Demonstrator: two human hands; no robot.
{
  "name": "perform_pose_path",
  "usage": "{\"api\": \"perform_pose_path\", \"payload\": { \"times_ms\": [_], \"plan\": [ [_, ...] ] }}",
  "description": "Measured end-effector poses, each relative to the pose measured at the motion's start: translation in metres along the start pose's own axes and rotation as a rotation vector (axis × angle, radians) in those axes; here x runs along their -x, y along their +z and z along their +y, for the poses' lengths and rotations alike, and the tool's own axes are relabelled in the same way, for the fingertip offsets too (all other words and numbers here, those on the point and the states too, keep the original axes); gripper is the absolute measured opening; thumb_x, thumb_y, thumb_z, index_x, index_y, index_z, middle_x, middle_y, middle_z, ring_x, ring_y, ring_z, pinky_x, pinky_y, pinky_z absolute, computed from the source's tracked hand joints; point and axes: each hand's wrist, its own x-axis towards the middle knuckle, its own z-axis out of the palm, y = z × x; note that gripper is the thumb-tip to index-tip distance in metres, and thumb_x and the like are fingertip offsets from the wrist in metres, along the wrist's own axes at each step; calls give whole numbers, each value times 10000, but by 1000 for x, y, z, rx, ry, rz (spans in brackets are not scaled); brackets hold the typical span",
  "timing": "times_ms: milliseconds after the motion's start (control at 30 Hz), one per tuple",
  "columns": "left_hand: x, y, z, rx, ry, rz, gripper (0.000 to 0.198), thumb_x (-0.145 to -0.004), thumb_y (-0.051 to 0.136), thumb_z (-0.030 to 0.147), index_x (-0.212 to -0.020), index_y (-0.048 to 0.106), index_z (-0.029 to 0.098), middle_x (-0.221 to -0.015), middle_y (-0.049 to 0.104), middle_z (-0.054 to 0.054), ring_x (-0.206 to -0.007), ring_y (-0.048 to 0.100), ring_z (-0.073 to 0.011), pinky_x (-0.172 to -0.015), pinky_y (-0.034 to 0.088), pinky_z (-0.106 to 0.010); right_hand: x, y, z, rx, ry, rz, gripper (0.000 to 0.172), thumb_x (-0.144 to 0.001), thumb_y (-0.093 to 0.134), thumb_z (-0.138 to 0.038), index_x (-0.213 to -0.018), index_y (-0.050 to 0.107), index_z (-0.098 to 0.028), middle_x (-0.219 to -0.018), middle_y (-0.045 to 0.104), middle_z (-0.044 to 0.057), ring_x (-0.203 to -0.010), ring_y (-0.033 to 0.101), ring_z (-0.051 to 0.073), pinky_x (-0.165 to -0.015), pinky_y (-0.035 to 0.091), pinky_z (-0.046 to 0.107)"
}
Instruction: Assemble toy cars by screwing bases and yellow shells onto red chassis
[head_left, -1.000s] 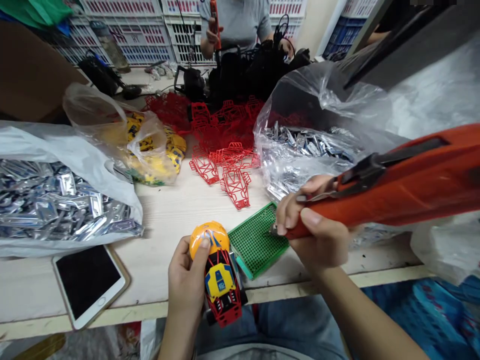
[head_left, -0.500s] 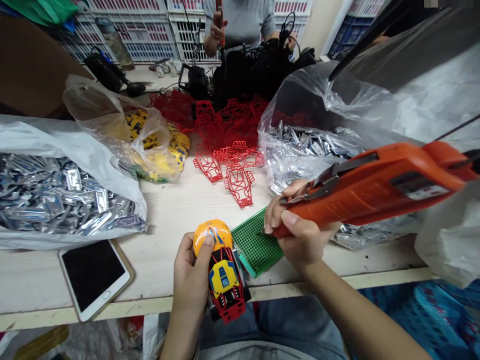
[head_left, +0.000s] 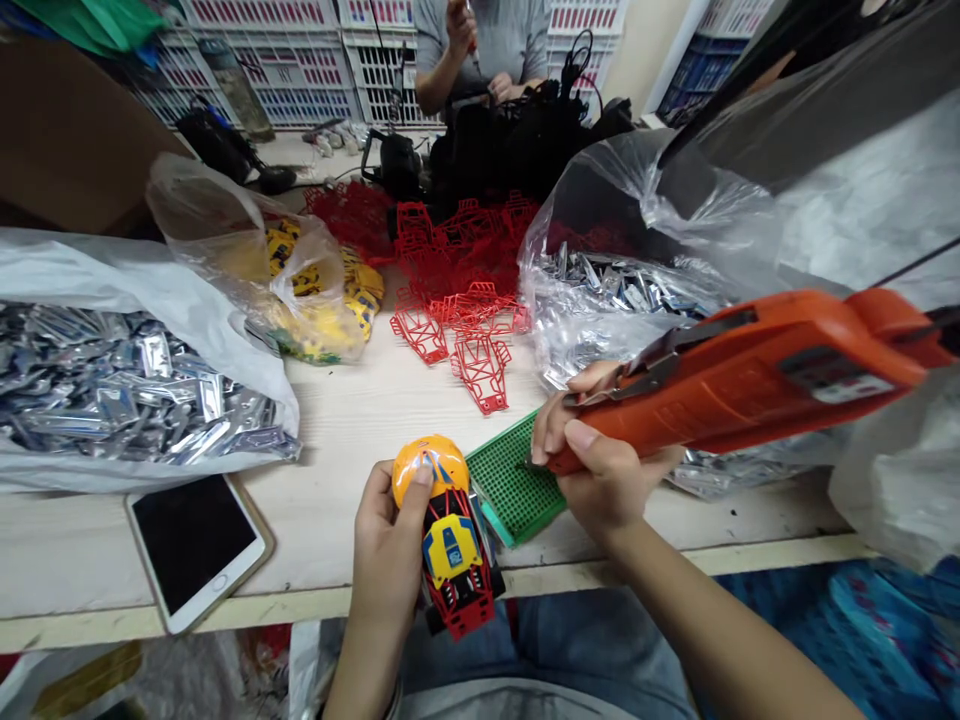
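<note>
Toy car (head_left: 453, 545), orange, yellow and red, at the front edge of the table (head_left: 337, 425); left hand (head_left: 391, 530) closed around its side, thumb on top. Orange power screwdriver (head_left: 757, 375), gripped in the wrapped right hand (head_left: 604, 475), tip over a green perforated tray (head_left: 517, 490); contact cannot be told. Beyond: red lattice frames (head_left: 481, 372). Far left: smartphone (head_left: 199, 545), screen dark.

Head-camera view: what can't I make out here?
All in the head view:
Orange, yellow and red plastic toy car: underside faces away.
Left hand: some fingertips hidden by the car.
Orange handheld tool: tip too small and dark to tell whether it touches the green perforated plastic tray.
Grey-shirted co-worker: head cut off by top edge.
</note>
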Motion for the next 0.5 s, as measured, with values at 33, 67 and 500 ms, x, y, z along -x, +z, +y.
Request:
{"api": "perform_pose_path", "payload": {
  "times_ms": [33,67,500],
  "plan": [
    [1,1,1,3,0,-1,529,-634,870,620,-804,579,212,-608,644,45,-490,572,-124,-455,462,-210,0,0,0,-4,-11,2,203,-760,655,-187,-953,654,-252,-533,535,-72,-368,493,138,-355,406,263],
    [3,2,2,7,2,1,517,-644,867,610,-800,577,211,-606,644,46,-489,568,-121,-456,460,-208,0,0,0,-5,-21,0,201,-764,651,-186,-955,652,-249,-536,537,-70,-369,491,137,-356,403,260],
    [8,7,5,12,21,20,437,-715,838,566,-818,601,214,-611,638,53,-503,558,-116,-471,445,-201,-4,-1,-10,24,-12,7,157,-768,685,-239,-920,653,-265,-513,521,-72,-357,467,148,-355,371,274]
  ]
}}
